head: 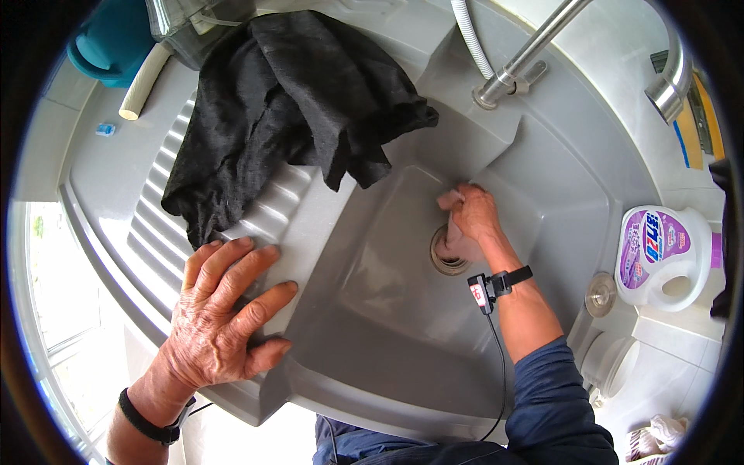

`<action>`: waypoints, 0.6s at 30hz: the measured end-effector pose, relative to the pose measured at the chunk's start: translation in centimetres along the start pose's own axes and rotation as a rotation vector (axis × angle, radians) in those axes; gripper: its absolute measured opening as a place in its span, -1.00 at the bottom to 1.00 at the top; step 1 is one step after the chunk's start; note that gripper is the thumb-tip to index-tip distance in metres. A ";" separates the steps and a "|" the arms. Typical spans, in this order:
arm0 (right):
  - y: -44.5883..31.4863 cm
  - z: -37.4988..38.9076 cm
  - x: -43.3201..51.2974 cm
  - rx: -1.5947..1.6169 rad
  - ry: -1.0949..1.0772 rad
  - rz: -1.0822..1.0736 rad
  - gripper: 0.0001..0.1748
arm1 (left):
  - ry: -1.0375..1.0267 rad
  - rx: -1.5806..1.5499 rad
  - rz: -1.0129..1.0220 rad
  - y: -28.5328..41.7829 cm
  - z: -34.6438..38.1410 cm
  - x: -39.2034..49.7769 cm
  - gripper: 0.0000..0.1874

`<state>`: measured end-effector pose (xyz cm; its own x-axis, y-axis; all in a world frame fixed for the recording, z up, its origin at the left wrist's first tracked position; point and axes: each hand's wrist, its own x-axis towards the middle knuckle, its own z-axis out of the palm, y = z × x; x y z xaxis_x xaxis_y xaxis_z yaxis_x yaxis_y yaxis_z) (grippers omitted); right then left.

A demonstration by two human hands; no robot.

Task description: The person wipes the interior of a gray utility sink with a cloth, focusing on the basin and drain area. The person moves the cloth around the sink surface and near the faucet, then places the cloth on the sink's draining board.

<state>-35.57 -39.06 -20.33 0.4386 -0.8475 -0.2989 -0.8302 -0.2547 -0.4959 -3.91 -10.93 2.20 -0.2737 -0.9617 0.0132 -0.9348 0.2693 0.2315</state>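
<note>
My right hand (478,214) reaches down into the grey sink basin (383,285), its fingers closed around a pinkish cloth (457,239). The cloth is somewhat blurred and hangs over part of the round metal drain (447,266). My left hand (224,311) lies palm down at the edge of the ribbed washboard (160,195), fingers spread, holding nothing. Just beyond its fingertips a black cloth (290,99) is draped over the ribs, with one end hanging over the basin.
A metal faucet (535,49) arches over the back right, beside a white corrugated hose (472,38). On the right rim are a detergent jug (662,256) and a drain stopper (601,294). A pale rod (144,84) and a teal plastic container (110,43) stand back left. A cable (501,360) hangs from my right wrist.
</note>
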 end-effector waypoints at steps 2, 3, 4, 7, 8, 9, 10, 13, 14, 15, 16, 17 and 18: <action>-0.8 0.9 0.4 0.055 0.182 -0.137 -0.69 | 0.007 0.008 0.000 0.1 0.1 0.0 -0.48; -1.3 1.9 0.6 0.044 0.267 -0.242 -0.68 | 0.009 0.001 -0.005 0.2 0.1 0.0 -0.47; -1.7 2.8 0.5 0.033 0.339 -0.301 -0.66 | 0.006 0.002 -0.007 0.2 0.1 0.0 -0.47; -1.9 6.6 -2.4 -0.399 0.456 -0.363 -0.60 | 0.000 0.026 -0.002 0.1 0.2 0.0 -0.44; -1.2 7.1 -3.4 -0.353 0.378 -0.391 -0.60 | -0.007 0.015 0.004 0.0 0.2 0.0 -0.40; -0.4 7.6 -4.5 -0.347 0.282 -0.406 -0.59 | -0.010 0.005 0.015 -0.1 0.2 0.0 -0.36; 0.5 7.6 -5.3 -0.376 0.125 -0.369 -0.58 | -0.020 0.016 0.007 -0.1 0.2 -0.1 -0.37; 4.3 3.6 -5.7 -0.216 -0.294 -0.290 -0.52 | -0.028 0.039 0.000 0.0 0.4 -0.3 -0.36; 5.5 1.7 -5.4 -0.252 -0.304 -0.287 -0.48 | -0.015 0.041 -0.011 0.0 0.5 -0.4 -0.37; 6.8 -0.6 -4.4 -0.292 -0.300 -0.298 -0.40 | -0.008 0.039 -0.022 0.0 0.6 -0.5 -0.37; 8.0 -2.5 -3.3 -0.286 -0.145 -0.190 -0.41 | -0.011 0.051 -0.038 0.1 0.7 -0.6 -0.37; 9.1 -4.0 -2.2 -0.216 0.041 -0.094 -0.43 | -0.003 0.048 -0.033 0.1 0.8 -0.6 -0.37; 10.3 -5.6 -0.9 -0.214 0.164 -0.103 -0.41 | -0.003 0.057 -0.029 0.0 0.9 -0.7 -0.37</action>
<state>-46.46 -43.55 -20.57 0.4776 -0.8715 -0.1116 -0.8454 -0.4213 -0.3283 -3.96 -10.22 1.35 -0.2469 -0.9690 0.0045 -0.9538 0.2439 0.1757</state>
